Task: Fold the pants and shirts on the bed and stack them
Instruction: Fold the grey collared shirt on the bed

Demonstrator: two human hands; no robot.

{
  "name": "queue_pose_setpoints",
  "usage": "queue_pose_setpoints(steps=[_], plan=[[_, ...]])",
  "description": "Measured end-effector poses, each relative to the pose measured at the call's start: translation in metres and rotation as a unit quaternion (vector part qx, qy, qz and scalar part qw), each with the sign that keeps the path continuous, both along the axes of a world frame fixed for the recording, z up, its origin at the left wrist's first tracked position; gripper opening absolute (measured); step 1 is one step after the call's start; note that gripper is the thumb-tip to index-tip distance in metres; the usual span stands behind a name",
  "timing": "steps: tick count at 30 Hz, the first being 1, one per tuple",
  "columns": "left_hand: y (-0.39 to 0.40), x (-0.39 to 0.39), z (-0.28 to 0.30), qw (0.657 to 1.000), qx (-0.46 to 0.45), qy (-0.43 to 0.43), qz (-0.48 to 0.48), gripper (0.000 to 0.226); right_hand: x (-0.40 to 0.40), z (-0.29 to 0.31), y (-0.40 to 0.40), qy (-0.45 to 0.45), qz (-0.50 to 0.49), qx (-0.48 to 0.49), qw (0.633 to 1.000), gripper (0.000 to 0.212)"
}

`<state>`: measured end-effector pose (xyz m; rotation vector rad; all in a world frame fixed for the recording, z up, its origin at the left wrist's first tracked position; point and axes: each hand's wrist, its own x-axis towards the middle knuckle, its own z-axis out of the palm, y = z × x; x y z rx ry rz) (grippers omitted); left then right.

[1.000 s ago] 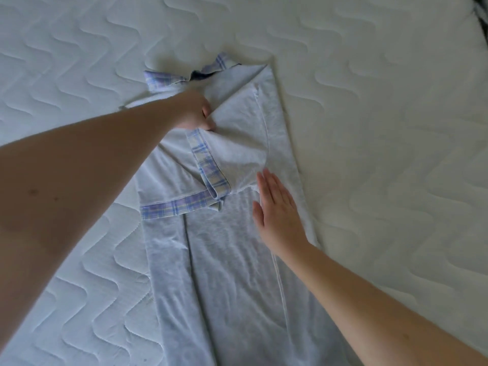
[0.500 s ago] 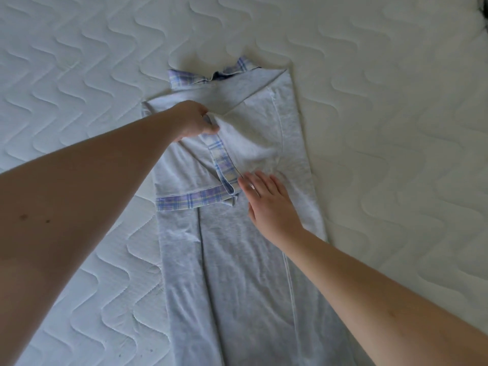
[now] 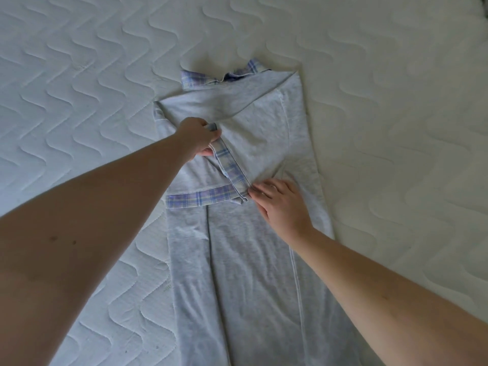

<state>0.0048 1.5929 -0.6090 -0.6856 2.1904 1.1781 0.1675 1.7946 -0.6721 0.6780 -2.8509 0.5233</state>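
Observation:
A light grey shirt (image 3: 253, 260) with a blue plaid collar (image 3: 200, 79) lies lengthwise on the bed, both sides folded inward. Its right sleeve is folded across the chest, and the plaid sleeve cuff (image 3: 229, 165) runs diagonally over the other sleeve's plaid cuff (image 3: 200, 199). My left hand (image 3: 196, 136) pinches the upper end of the diagonal cuff. My right hand (image 3: 280, 204) lies on the shirt body with its fingertips at the cuff's lower corner; I cannot tell whether they pinch it.
The white quilted mattress (image 3: 396, 128) spreads on all sides of the shirt. A dark edge (image 3: 484, 1) shows at the top right corner.
My right hand slid up and left from flat on the shirt body to the cuff's lower corner. My left hand kept its pinch, and the sleeve now lies flatter.

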Motion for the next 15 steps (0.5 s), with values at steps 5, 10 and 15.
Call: queue_pose_setpoints(steps=[5,10,15], plan=[[0.001,0.015,-0.014,0.997,0.033,-0.01,0.064,0.032,0.016,-0.008,-0.005,-0.147,0.041,0.096,0.984,0.053],[0.001,0.027,-0.018,0.994,0.059,-0.004,0.096,0.024,0.015,-0.008,-0.005,-0.233,0.074,0.104,0.964,0.062],[0.006,0.034,-0.019,0.993,0.01,0.082,0.081,0.008,0.007,0.003,0.002,-0.156,-0.018,0.004,0.988,0.045]])
